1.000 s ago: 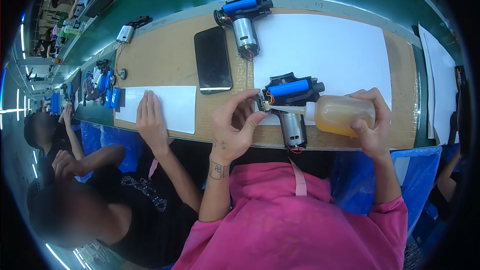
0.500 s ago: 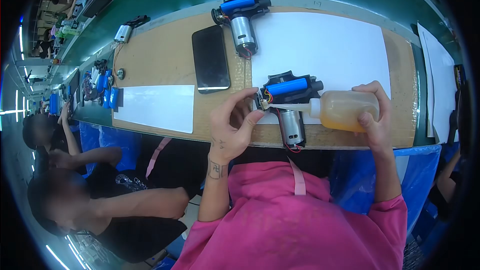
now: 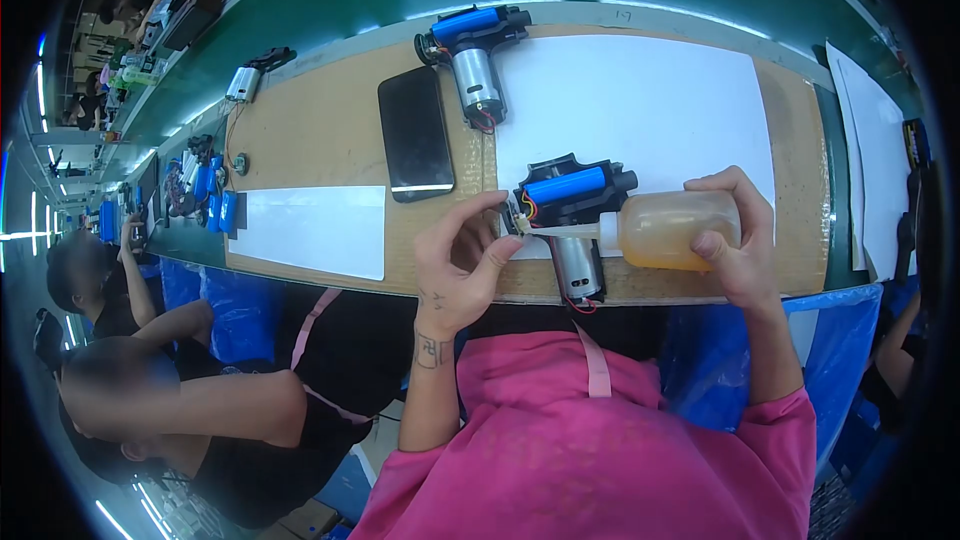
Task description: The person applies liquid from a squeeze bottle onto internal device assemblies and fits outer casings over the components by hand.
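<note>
My right hand (image 3: 735, 240) is closed round a squeeze bottle (image 3: 665, 230) of amber liquid, tipped on its side with its thin nozzle pointing left. The nozzle tip meets a small circuit board (image 3: 516, 217), which my left hand (image 3: 462, 255) pinches between thumb and forefinger. Coloured wires run from that board to a motor assembly with a blue battery cell (image 3: 565, 186) in a black housing. Its silver motor (image 3: 577, 265) points toward me at the table's front edge. Whether any liquid is coming out is too small to tell.
A second motor assembly (image 3: 478, 85) lies farther back, beside a black phone (image 3: 416, 133). White paper (image 3: 640, 90) and cardboard (image 3: 320, 110) cover the green bench. More blue cells (image 3: 215, 185) and wires lie at left. Co-workers sit along the left side, one arm (image 3: 230, 403) close by.
The bottle and my right hand have shifted slightly left, with the nozzle still at the board. The camera view has moved a little. The co-worker's arm at left has moved left.
</note>
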Demonstrator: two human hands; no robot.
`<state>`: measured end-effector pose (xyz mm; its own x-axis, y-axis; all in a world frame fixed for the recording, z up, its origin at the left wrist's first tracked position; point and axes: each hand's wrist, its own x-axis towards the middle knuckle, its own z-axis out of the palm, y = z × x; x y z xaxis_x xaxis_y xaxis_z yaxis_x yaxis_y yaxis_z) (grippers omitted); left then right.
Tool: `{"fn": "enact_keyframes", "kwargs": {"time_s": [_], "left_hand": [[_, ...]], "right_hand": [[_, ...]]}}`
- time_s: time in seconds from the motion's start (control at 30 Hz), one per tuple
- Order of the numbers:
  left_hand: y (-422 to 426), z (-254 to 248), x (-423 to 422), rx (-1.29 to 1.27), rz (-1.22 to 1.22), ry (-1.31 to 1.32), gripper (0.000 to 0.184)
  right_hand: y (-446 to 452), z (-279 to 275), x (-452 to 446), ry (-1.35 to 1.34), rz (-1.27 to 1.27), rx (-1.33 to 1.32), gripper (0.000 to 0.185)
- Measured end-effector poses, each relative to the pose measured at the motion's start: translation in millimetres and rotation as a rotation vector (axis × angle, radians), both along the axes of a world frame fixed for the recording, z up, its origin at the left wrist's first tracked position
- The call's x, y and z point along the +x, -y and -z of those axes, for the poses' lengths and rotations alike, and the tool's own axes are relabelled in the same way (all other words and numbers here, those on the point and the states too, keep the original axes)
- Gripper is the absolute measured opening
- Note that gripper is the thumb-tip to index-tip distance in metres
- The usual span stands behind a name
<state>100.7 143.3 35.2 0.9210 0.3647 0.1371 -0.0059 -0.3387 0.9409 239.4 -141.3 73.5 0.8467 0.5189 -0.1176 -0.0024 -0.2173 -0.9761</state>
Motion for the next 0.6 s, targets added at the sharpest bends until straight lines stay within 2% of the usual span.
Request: {"fn": "enact_keyframes", "kwargs": {"time_s": [0.27,0.4,0.5,0.6], "left_hand": [[0.0,-2.7,0.0,-0.015,0.005,-0.007,0.042],[-0.1,-3.0,-1.9,-0.008,0.005,-0.023,0.043],[-1.9,-3.4,0.6,0.003,-0.015,0.004,0.043],[0.0,-5.4,0.1,-0.015,-0.011,-0.021,0.045]], "right_hand": [[-1.2,-1.3,0.7,0.009,0.018,0.014,0.074],[25.4,8.3,20.0,-0.179,0.022,0.054,0.077],[49.6,31.1,36.9,-0.478,0.283,0.436,0.084],[51.0,25.1,41.5,-0.473,0.181,0.591,0.085]]}}
